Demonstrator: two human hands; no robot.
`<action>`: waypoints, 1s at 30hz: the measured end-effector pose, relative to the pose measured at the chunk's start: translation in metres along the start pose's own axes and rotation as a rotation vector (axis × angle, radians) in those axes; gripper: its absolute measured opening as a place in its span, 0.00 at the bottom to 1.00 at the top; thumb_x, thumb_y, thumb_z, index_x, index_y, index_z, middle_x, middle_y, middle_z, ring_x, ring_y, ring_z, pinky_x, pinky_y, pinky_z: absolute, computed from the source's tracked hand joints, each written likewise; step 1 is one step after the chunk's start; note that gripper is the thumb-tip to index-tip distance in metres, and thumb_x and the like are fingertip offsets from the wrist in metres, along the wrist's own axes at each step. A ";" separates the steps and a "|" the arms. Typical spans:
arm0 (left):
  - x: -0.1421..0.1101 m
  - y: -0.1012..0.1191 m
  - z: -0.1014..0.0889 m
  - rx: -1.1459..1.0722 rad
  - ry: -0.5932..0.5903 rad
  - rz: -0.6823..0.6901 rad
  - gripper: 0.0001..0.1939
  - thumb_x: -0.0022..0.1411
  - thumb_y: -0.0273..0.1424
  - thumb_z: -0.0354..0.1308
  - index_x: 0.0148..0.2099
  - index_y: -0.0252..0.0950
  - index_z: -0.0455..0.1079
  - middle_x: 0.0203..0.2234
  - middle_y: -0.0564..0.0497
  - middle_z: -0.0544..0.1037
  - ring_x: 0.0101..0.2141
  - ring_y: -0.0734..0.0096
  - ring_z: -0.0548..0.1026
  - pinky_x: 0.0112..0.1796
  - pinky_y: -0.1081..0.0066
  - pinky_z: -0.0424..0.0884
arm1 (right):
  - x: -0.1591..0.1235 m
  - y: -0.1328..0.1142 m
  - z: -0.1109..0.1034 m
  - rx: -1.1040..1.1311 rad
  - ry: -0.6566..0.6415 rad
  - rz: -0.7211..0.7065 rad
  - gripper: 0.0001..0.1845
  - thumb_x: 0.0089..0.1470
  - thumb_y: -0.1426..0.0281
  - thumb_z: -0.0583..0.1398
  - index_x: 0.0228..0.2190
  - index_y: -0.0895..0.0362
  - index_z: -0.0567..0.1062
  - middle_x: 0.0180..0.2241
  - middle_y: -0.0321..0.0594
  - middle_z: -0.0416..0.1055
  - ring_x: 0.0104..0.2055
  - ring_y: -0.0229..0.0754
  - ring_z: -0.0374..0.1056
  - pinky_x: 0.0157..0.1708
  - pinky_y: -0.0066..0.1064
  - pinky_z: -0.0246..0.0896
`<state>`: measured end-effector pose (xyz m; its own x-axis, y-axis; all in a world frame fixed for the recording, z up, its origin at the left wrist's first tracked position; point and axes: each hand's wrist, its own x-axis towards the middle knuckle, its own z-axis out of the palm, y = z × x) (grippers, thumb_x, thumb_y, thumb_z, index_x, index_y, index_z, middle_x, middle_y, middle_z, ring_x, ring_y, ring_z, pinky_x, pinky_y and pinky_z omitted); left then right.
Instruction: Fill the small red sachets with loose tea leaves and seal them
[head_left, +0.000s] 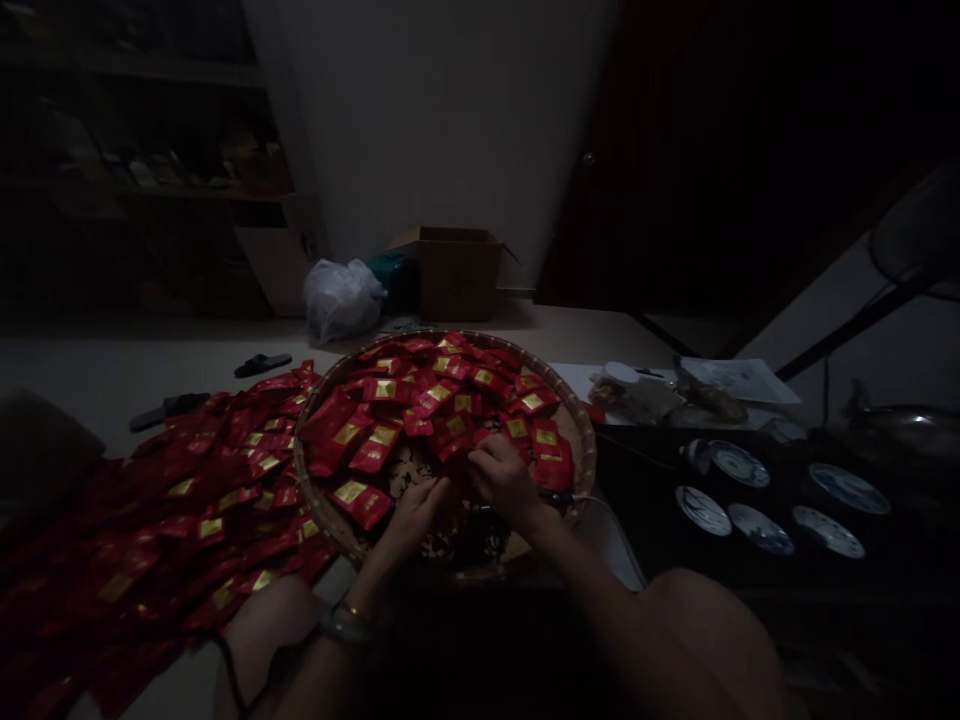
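A round woven bamboo tray (585, 425) sits before my knees, piled with shiny red packets (437, 397) bearing gold labels. Over its near part, my left hand (418, 515) is closed with the thumb uppermost, at the left side of a dark red packet (459, 482). The fingers of my right hand (504, 478) pinch together at that packet's upper right. Dim light hides most of the packet and the fingertips. Loose dark brown pieces (442, 545) lie on the tray below my hands.
Many more red packets (225, 500) cover the floor at left, near dark slippers (262, 364). Small patterned dishes (739, 464) stand on a dark table at right, with clear bags (637, 395) behind. An open cardboard box (459, 275) and a white plastic bag (343, 298) stand by the wall.
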<state>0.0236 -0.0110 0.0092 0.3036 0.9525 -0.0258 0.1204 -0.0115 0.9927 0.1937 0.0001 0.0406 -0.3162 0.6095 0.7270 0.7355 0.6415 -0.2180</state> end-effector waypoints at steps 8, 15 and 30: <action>0.000 0.016 -0.009 -0.100 0.039 -0.134 0.28 0.44 0.56 0.56 0.18 0.33 0.66 0.12 0.56 0.62 0.18 0.77 0.58 0.19 0.75 0.55 | -0.003 0.001 -0.012 0.169 -0.124 -0.152 0.10 0.57 0.75 0.54 0.24 0.57 0.68 0.27 0.42 0.69 0.33 0.42 0.59 0.34 0.33 0.61; -0.003 0.026 -0.018 0.079 -0.120 -0.103 0.21 0.45 0.48 0.59 0.22 0.32 0.75 0.14 0.55 0.67 0.21 0.75 0.61 0.23 0.75 0.56 | -0.015 0.003 -0.018 0.182 -0.275 -0.292 0.09 0.57 0.77 0.51 0.29 0.58 0.70 0.30 0.42 0.72 0.35 0.40 0.64 0.35 0.32 0.59; -0.008 0.033 -0.020 0.150 -0.103 -0.085 0.17 0.49 0.42 0.59 0.30 0.32 0.79 0.19 0.51 0.76 0.23 0.70 0.69 0.24 0.75 0.63 | -0.022 0.000 -0.011 0.131 -0.405 -0.329 0.11 0.53 0.80 0.53 0.29 0.56 0.73 0.26 0.35 0.74 0.31 0.35 0.67 0.33 0.32 0.49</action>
<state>0.0059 -0.0124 0.0446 0.3809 0.9157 -0.1280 0.2870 0.0145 0.9578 0.2074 -0.0189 0.0321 -0.7420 0.4806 0.4673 0.4857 0.8659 -0.1194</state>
